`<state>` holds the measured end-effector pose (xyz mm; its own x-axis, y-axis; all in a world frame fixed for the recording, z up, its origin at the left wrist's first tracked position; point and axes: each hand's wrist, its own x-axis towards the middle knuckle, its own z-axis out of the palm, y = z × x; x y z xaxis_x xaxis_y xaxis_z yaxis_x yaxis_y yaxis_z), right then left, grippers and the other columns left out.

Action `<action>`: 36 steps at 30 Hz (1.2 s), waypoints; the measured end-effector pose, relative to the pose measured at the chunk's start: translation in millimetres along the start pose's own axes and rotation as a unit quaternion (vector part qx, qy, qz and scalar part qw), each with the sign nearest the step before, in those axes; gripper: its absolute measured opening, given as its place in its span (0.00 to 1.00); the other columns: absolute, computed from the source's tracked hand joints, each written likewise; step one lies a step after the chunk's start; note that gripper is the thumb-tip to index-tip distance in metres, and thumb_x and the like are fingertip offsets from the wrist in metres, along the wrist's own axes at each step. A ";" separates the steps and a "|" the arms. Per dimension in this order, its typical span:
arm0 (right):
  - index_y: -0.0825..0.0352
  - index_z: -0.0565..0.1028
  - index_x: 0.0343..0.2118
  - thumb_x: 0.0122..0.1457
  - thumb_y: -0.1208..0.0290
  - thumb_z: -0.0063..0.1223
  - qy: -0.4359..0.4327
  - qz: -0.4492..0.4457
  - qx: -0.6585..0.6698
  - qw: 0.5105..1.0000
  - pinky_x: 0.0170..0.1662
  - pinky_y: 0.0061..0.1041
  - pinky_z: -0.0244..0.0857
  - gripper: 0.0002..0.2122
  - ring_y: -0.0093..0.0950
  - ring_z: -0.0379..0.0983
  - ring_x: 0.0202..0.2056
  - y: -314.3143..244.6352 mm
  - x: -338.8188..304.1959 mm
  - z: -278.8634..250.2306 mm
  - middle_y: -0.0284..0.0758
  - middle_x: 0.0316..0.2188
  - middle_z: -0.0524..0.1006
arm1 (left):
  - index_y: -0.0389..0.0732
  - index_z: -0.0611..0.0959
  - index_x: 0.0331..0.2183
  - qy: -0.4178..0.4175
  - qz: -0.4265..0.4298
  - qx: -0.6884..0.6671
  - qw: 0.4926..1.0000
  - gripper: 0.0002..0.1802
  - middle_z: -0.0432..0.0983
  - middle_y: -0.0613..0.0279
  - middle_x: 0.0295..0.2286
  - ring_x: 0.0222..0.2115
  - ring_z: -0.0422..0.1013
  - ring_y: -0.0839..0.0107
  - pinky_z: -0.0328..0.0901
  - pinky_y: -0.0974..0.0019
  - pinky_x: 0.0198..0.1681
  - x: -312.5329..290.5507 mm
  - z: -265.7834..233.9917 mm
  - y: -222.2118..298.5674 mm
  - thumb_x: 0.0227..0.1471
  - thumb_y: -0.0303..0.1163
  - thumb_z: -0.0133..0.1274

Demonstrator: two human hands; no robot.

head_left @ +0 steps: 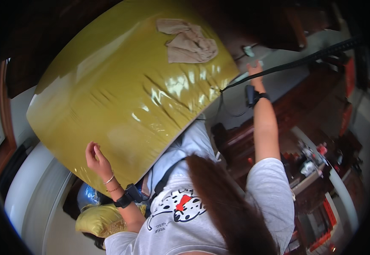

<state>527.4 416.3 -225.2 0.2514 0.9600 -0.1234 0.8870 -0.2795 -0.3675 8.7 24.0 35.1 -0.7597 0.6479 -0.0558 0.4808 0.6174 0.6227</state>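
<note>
The broad yellow cover (pixel 108 114) lay spread across most of the view, glossy and in one piece, so the laying out looked done; creases along its right half suggested that it was not smooth all over, though how much work was left could not be told. A crumpled pinkish-beige cloth (pixel 191 44) rested near its far right part, in neither hand. The left hand (pixel 98 160) was raised at the near left part of the cover, its fingers loosely bent and close together, with nothing seen in its grasp; whether it touched the yellow below was unclear. The right hand (pixel 255 71) was stretched out just beyond the cover's right edge, fingers and thumb spread apart, seemingly with nothing between them. A small pale-green item (pixel 248 51) lay just past those fingertips, apparently not touching them. The black strap (pixel 304 59) ran from the cover's right corner past that hand, close by the wrist; contact could not be made out.
</note>
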 end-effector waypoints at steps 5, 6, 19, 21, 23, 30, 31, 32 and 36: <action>0.58 0.66 0.52 0.47 0.53 0.56 -0.069 -0.055 -0.041 0.995 0.46 0.38 0.63 0.29 0.48 0.69 0.43 -55.0 22.4 88.3 0.50 0.40 0.73 | 0.31 0.63 0.50 0.341 -0.109 0.344 0.868 0.27 0.62 0.47 0.48 0.49 0.59 0.54 0.57 0.56 0.51 -33.7 -65.6 -62.1 0.52 0.33 0.49; 0.53 0.66 0.52 0.45 0.52 0.57 -0.081 -0.062 -0.049 0.994 0.45 0.39 0.63 0.29 0.47 0.70 0.41 -16.3 63.4 86.8 0.47 0.38 0.74 | 0.31 0.63 0.50 0.345 -0.116 0.327 0.872 0.27 0.62 0.47 0.48 0.49 0.59 0.54 0.57 0.56 0.51 -29.0 -40.8 -79.0 0.52 0.33 0.49; 0.58 0.73 0.38 0.49 0.59 0.53 -0.108 -0.237 0.038 0.965 0.36 0.29 0.67 0.14 0.34 0.75 0.31 -253.6 28.4 47.2 0.40 0.30 0.77 | 0.44 0.55 0.58 0.297 -0.246 0.537 0.750 0.31 0.46 0.52 0.59 0.59 0.44 0.56 0.41 0.46 0.58 -54.9 -36.5 -93.9 0.57 0.47 0.33; 0.65 0.72 0.34 0.52 0.69 0.54 -0.096 -0.404 0.237 0.879 0.26 0.18 0.61 0.08 0.16 0.63 0.22 -338.2 -38.6 10.7 0.28 0.21 0.71 | 0.45 0.56 0.58 0.301 -0.240 0.525 0.759 0.30 0.46 0.52 0.59 0.59 0.45 0.56 0.42 0.46 0.58 -49.0 -22.4 -96.2 0.57 0.46 0.34; 0.65 0.72 0.35 0.52 0.69 0.54 -0.265 -0.443 0.242 0.822 0.30 0.17 0.64 0.09 0.16 0.67 0.26 -399.8 -126.9 -8.0 0.28 0.26 0.74 | 0.44 0.55 0.58 0.287 -0.237 0.510 0.776 0.31 0.46 0.52 0.59 0.59 0.45 0.56 0.42 0.46 0.58 -46.7 -13.3 -97.5 0.57 0.46 0.34; 0.64 0.65 0.28 0.49 0.68 0.51 -0.357 -0.492 0.267 0.748 0.25 0.32 0.62 0.08 0.41 0.68 0.22 -440.4 -307.8 66.4 0.40 0.20 0.71 | 0.41 0.55 0.58 0.280 -0.242 0.482 0.794 0.32 0.45 0.50 0.59 0.60 0.44 0.55 0.38 0.47 0.59 -40.3 -8.1 -101.1 0.55 0.46 0.32; 0.63 0.66 0.27 0.49 0.68 0.48 -0.392 -0.462 0.257 0.753 0.28 0.38 0.63 0.06 0.43 0.70 0.26 -441.4 -313.5 55.2 0.42 0.23 0.73 | 0.41 0.56 0.58 0.277 -0.240 0.486 0.793 0.32 0.45 0.50 0.59 0.60 0.44 0.56 0.37 0.47 0.59 -43.4 -14.9 -102.7 0.55 0.46 0.32; 0.63 0.66 0.27 0.49 0.68 0.48 -0.386 -0.469 0.266 0.749 0.28 0.38 0.63 0.06 0.43 0.70 0.26 -446.9 -320.3 43.7 0.42 0.23 0.73 | 0.41 0.56 0.58 0.290 -0.238 0.485 0.790 0.32 0.45 0.50 0.59 0.60 0.44 0.56 0.37 0.47 0.59 -36.8 -18.1 -108.5 0.55 0.46 0.32; 0.63 0.66 0.28 0.49 0.71 0.48 -0.460 -0.449 0.298 0.706 0.27 0.37 0.63 0.06 0.43 0.70 0.25 -427.4 -347.6 23.8 0.40 0.23 0.73 | 0.41 0.56 0.58 0.278 -0.241 0.470 0.802 0.32 0.45 0.50 0.59 0.60 0.44 0.56 0.37 0.47 0.59 -43.0 -7.9 -108.0 0.55 0.45 0.33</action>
<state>51.7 201.7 -47.2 -0.9095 0.4137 -0.0398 0.1395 0.2138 -0.9669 -14.0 -74.1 -23.5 -0.9088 0.0952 0.4063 -0.0084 0.9693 -0.2459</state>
